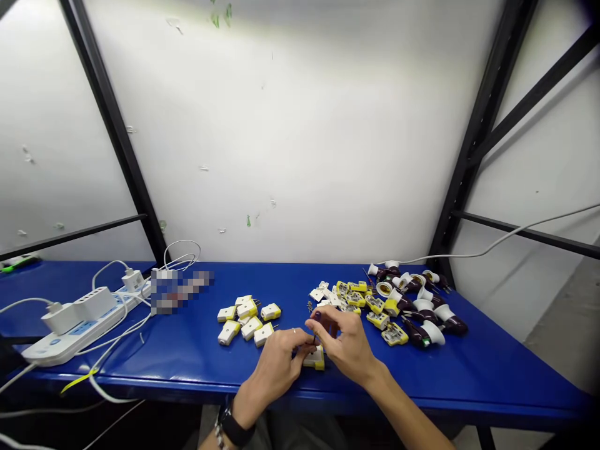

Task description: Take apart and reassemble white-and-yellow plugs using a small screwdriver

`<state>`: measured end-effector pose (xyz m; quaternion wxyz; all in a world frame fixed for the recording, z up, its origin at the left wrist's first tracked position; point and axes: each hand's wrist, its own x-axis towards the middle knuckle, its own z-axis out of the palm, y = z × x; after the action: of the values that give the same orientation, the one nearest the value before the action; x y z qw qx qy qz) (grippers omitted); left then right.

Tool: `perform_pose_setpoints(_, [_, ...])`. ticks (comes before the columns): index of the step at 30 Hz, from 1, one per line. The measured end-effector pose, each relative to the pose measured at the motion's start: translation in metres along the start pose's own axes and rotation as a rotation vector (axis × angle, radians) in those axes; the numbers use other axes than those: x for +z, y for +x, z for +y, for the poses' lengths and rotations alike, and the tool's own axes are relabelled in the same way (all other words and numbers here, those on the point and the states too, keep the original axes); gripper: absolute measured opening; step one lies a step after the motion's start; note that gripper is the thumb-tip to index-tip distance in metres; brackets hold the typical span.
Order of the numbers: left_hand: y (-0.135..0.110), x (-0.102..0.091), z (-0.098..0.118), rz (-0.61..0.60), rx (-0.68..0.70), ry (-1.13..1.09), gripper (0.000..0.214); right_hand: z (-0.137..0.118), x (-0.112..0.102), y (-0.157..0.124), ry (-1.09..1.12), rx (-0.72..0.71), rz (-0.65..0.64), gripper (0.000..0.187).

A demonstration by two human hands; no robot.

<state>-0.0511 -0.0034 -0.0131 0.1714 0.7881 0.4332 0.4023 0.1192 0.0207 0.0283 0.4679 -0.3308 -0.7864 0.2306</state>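
A white and yellow plug (316, 359) lies near the front edge of the blue table, partly covered by my fingers. My left hand (279, 359) is closed around the plug's left side, its thumb and forefinger close to the tip of a small screwdriver. My right hand (345, 342) pinches that screwdriver (317, 317) by its dark handle, the shaft pointing down at the plug's top face. Whether a screw sits under the tip is hidden. Behind them lie several loose screws (310, 307) and a heap of white covers (322, 294).
Several closed white and yellow plugs (250, 327) lie left of my hands. To the right are open yellow plug halves (375, 304) and dark lamp holders with white rims (434, 332). A white power strip (60, 347) with cables stands at far left. Black frame posts (473, 137) flank the table (178, 356).
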Motion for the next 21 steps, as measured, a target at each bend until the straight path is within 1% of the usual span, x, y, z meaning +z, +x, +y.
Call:
perform_pose_setpoints(2, [-0.0006,0.0004,-0.0007,0.001,-0.002,0.033,0.024,0.0011,0.0007,-0.0001,0.001,-0.011,0.024,0.015])
perform_pose_setpoints(4, [-0.001,0.0014,-0.0021,0.005,-0.007,0.056,0.025,0.0017,0.0006,0.0001,0.032,-0.014,0.009,0.021])
perform_pose_setpoints(6, [-0.0012,0.0019,-0.0029,-0.003,-0.009,0.058,0.025,0.0023,0.0003,0.0003,0.022,-0.027,-0.007,0.019])
perform_pose_setpoints(10, [-0.0012,0.0002,-0.0015,-0.022,-0.002,0.047,0.026,0.003,0.0007,0.0009,-0.092,-0.088,0.054,0.012])
perform_pose_setpoints(12, [-0.001,-0.0009,-0.0008,-0.035,-0.001,0.04,0.026,0.0026,0.0003,0.0016,-0.09,-0.089,0.079,0.012])
perform_pose_setpoints(16, [-0.0014,-0.0006,-0.0018,-0.054,-0.014,0.035,0.027,0.0002,-0.0029,0.003,-0.001,-0.035,-0.004,0.017])
perform_pose_setpoints(18, [-0.002,0.0002,-0.0026,-0.056,-0.023,0.036,0.027,-0.0007,-0.0038,0.0032,-0.041,-0.057,-0.005,0.015])
perform_pose_setpoints(21, [-0.0026,0.0006,-0.0034,-0.057,-0.026,0.041,0.025,-0.0009,-0.0028,0.0028,-0.138,-0.126,0.053,0.013])
